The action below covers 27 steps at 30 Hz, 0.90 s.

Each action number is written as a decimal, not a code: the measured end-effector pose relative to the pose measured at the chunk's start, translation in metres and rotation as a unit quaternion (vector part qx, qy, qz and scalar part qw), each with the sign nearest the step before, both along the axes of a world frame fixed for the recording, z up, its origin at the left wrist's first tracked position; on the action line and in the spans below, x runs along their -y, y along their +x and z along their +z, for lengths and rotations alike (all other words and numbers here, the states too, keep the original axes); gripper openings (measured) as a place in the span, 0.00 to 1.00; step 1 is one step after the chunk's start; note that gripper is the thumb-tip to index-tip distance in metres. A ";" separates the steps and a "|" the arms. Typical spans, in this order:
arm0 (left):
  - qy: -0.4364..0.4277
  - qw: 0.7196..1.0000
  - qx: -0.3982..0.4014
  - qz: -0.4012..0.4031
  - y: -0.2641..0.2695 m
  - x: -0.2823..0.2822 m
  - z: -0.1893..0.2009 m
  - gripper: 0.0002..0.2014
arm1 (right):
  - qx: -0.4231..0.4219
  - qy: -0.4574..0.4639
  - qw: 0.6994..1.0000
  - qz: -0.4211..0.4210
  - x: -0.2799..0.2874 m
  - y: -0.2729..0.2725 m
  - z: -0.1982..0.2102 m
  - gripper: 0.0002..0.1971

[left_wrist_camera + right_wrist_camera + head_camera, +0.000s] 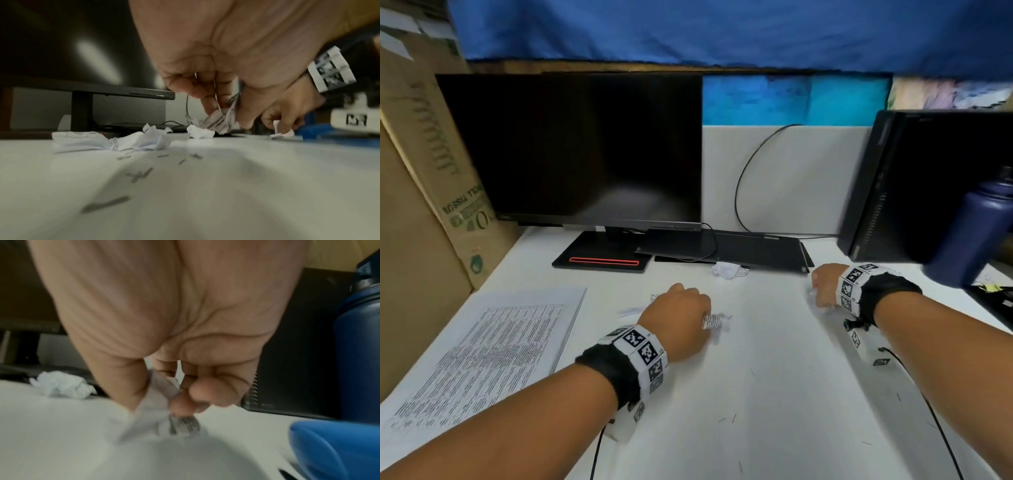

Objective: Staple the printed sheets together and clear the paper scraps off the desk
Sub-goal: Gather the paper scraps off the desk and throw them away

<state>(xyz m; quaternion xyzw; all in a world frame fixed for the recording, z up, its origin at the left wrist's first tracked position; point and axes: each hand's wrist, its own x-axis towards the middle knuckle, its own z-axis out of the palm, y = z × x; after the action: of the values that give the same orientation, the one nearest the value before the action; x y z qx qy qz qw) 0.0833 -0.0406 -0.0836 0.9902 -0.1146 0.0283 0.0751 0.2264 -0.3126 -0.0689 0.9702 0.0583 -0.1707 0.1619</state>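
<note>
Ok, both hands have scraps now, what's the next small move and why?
Probably move the left hand, already gripping a printed scrap, forward to the crumpled ball by the monitor base. That ball and the torn pieces still lie loose on the desk, while the right hand pinches its own scrap.

A printed scrap is gripped by the left hand on the white desk; printed sheets are laid far left; a crumpled scrap is seen near the keyboard.
</note>
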 end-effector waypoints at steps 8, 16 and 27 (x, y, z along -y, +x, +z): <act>-0.239 0.959 0.045 0.145 0.019 -0.078 0.050 0.02 | 0.106 0.198 0.973 0.046 -0.034 0.009 0.043 0.03; -0.005 0.973 -0.140 0.182 0.026 -0.130 0.018 0.15 | 0.137 0.209 0.965 0.076 -0.103 0.010 0.030 0.10; 0.085 0.981 -0.113 0.133 0.038 -0.114 -0.007 0.05 | 0.071 0.187 0.976 0.086 -0.129 0.027 -0.017 0.15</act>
<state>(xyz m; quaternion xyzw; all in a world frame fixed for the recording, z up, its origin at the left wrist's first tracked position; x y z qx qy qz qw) 0.1216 0.0733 -0.0907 0.9962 0.0252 -0.0838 -0.0018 0.2535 -0.1839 -0.0854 0.9842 0.1611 -0.0728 -0.0044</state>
